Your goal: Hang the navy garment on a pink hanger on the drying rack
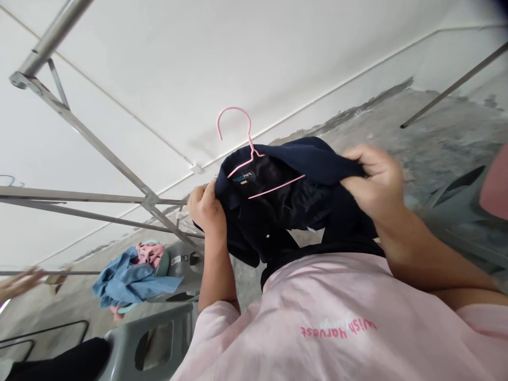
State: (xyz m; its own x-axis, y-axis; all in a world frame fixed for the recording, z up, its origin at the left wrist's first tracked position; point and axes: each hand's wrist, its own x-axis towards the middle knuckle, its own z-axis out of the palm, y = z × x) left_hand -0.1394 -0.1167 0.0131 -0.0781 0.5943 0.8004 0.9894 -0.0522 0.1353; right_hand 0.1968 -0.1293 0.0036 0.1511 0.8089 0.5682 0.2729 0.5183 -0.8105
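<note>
White wall fills the upper field; a bare concrete floor runs below it, with a join line between them slanting up to the right. A metal rack frame crosses the left side, its tubes meeting at a bracket near the left hand. A grey plastic stool stands at lower left, and a second grey stool behind it carries a heap of blue cloth with a pink piece on top. At the far left edge another person's hand shows, blurred. The person's own pink shirt occupies the lower centre. Held in front of it, above the floor and between both hands, is a dark navy garment, bunched, its collar and label turned toward the camera and the bulk of the cloth hanging down toward the shirt. Threaded into the neck opening is a pink wire hanger: hook uppermost and curling to the left, long axis lying across the view and tilted (the left shoulder sits higher, the visible bar sloping up to the right). The right hand is clenched on the garment's upper right edge, cloth pinched under the thumb. The left hand grips the left edge of the garment beside the collar, fingers folded into the fabric.
</note>
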